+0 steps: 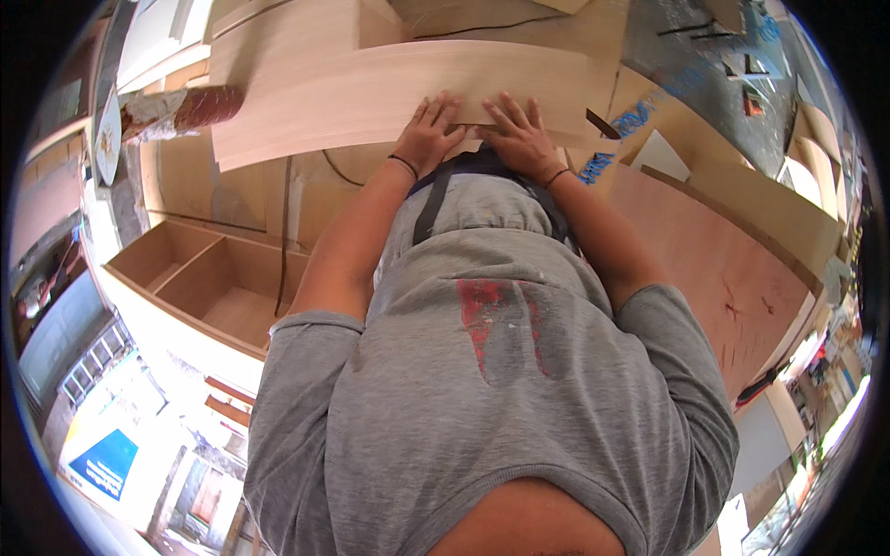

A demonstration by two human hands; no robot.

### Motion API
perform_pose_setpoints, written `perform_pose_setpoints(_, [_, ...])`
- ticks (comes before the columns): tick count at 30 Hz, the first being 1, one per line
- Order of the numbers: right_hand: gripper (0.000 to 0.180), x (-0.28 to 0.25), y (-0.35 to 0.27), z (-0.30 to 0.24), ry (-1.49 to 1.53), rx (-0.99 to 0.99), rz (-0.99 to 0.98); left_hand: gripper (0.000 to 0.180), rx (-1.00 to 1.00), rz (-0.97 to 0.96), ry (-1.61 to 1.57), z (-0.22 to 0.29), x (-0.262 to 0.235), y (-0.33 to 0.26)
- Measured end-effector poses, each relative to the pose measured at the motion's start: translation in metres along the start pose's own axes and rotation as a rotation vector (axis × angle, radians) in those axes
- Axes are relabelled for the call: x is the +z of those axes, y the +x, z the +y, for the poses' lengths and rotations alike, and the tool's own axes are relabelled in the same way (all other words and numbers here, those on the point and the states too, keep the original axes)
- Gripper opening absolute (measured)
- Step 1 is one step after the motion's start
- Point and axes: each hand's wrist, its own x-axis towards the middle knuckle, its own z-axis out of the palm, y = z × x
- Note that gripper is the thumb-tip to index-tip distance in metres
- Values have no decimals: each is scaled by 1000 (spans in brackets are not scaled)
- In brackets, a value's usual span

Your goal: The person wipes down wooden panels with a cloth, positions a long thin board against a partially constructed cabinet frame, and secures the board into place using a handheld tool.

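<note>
Across the top of the view lies a long pale plywood panel (371, 102), the largest thing near the hands, slanting from the lower left up to the right over other sheets of the same wood. Right of the panel a reddish-brown board (714, 269) leans away toward the lower right, and below the panel's left end stands an open wooden cabinet box (199, 278) with a divider inside. Just left of the panel's left end a brown roll (199, 107) sticks out sideways. At the panel's lower edge, near its middle, both hands rest flat: the left hand (428, 132) and the right hand (519, 137) lie side by side, fingers spread and palms down, thumbs nearly meeting over a small dark gap at the edge; neither grips anything. Each wrist wears a thin dark band. Pressing like this seems to call for even weight through both palms, so that the panel sits flush and does not slide on the sheet beneath; keeping the fingers wide should spread the load along the edge.
</note>
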Motion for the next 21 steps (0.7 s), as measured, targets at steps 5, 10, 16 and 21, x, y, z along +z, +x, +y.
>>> perform_pose_setpoints(5, [32,-17,8,7,-34,30,-160,22,-16,0,15,-3,8,8])
perform_pose_setpoints(10, [36,-25,-6,4,-36,74,-168,31,-25,-11,-45,-3,10,11])
perform_pose_setpoints(16, [57,-58,-54,28,-42,230,-323,49,-117,-229,-38,-8,4,-21])
perform_pose_setpoints(21, [59,-61,-74,24,18,398,-360,56,-287,-358,-27,-2,-34,-61])
